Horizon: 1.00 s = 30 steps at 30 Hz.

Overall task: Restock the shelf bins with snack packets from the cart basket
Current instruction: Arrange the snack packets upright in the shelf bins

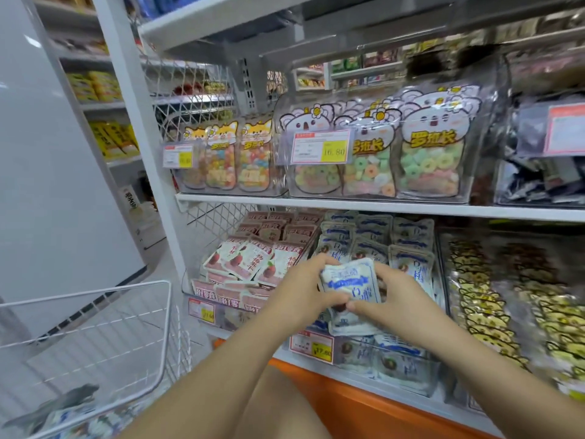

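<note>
Both hands, L hand (299,289) & R hand (397,299), gripping blue-white packets (349,282), over blue bin (395,362)

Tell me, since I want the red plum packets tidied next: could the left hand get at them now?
Probably not yet: the left hand shares blue-and-white packets with the right hand. The red packets lie open beside it.

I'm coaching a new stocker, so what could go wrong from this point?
1. Both hands, left hand and right hand, pinch several blue-and-white packets at once; the lower ones could slip from the grip.
2. The blue packet bin already looks heaped, so added packets may slide over its front edge.
3. The red packet bin sits right beside it, so a packet could land in the wrong bin.
</note>
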Available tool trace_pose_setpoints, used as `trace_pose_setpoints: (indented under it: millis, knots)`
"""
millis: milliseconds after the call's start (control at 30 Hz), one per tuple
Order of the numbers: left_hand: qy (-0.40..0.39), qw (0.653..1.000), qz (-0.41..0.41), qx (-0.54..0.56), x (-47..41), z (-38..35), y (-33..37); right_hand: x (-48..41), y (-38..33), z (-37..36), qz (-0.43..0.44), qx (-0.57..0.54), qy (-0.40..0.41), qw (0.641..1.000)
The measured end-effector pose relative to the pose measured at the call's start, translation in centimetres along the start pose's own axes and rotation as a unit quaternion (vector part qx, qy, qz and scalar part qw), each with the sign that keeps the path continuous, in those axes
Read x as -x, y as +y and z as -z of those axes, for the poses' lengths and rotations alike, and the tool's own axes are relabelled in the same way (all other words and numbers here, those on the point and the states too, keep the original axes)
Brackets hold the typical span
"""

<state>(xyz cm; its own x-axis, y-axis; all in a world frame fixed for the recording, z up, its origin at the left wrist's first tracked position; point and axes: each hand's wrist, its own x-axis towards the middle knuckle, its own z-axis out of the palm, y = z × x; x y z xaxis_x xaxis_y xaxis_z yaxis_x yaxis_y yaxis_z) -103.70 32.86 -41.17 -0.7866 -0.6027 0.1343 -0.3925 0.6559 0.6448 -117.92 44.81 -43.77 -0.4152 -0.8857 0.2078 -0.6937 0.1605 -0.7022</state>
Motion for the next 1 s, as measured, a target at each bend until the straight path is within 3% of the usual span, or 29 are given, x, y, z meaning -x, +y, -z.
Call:
trace_pose_setpoints:
  millis: [300,600,867,1000]
  knots:
    - [-0.007,0.998,-0.056,-0.023,-2.0,-0.9,-0.9,-0.6,0.4,0.9,0.023,0.004,0.027,0.999]
    - [-0.064,0.986,-0.083,-0.133,-1.1,-2.5,-2.7,0.7,1.1,-1.2,0.005,0.180,-0.057,0.982]
    - [-0.071,0.986,-0.085,-0.121,-1.4,-2.0,-2.8,-0.9,1.3,-0.4,0.006,0.192,-0.059,0.980]
    - [-0.081,0.978,-0.088,-0.170,-1.0,-2.9,-2.7,-0.5,1.9,-1.7,0.012,0.223,-0.073,0.972]
